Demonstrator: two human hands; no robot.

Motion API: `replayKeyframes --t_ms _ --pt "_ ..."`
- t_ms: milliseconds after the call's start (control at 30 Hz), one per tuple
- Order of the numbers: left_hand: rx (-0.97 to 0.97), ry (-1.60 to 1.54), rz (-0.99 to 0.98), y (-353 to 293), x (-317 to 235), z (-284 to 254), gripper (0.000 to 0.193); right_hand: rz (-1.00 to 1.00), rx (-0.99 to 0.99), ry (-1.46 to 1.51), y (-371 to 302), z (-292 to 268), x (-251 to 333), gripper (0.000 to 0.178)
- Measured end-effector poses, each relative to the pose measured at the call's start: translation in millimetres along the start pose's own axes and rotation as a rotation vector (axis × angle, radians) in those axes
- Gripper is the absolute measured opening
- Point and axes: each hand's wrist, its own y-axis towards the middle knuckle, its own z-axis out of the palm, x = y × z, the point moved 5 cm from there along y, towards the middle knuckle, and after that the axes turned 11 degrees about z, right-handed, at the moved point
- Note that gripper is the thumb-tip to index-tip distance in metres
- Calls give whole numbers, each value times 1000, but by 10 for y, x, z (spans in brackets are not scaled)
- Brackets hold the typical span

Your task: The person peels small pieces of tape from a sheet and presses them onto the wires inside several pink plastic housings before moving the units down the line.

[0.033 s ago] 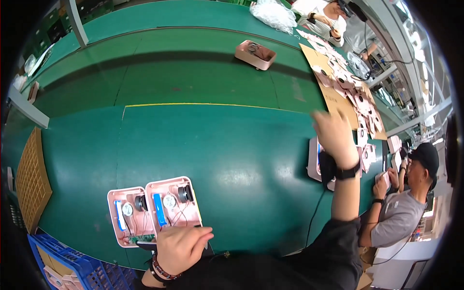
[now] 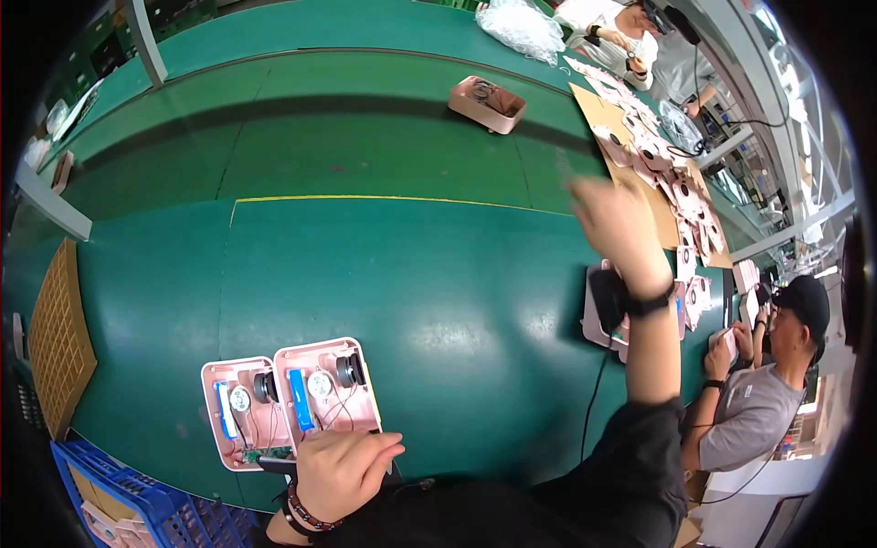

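Observation:
Two open pink plastic housings [image 2: 372, 388] lie side by side on the green table, each with a blue battery [image 2: 300, 398], a round silver part [image 2: 320, 384] and a black speaker [image 2: 349, 370], joined by thin wires. My left hand [image 2: 343, 466] rests at the near edge of the right one, fingers curled together; what they grip, if anything, is hidden. A dark, flat-ended piece [image 2: 277, 465] sticks out left of it. My right hand [image 2: 617, 224] is raised, its fingers smeared by motion, beyond another pink housing [image 2: 596, 315] partly covered by my wrist and a black box [image 2: 607, 297].
A green belt with a pink housing [image 2: 489, 105] runs along the far side. Many pink panels lie on cardboard [image 2: 630, 196] at right. Co-workers sit at the right [image 2: 763, 393] and far right. A blue crate [image 2: 151, 498] and a tan grid tray [image 2: 59, 342] stand at left.
My right hand has moved slightly left and up, showing more of the pink housing under the wrist. My left hand has stayed in place.

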Motion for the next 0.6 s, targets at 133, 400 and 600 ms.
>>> replayKeyframes --t_ms 133,400,600 --pt "13 25 -72 -71 95 -17 13 45 -162 -40 1683 691 248 20" --pt "-33 129 -43 66 31 -20 11 337 -309 -13 2153 1721 -129 33" --pt "141 10 -55 -83 -36 -66 25 50 -36 386 783 695 402 17"
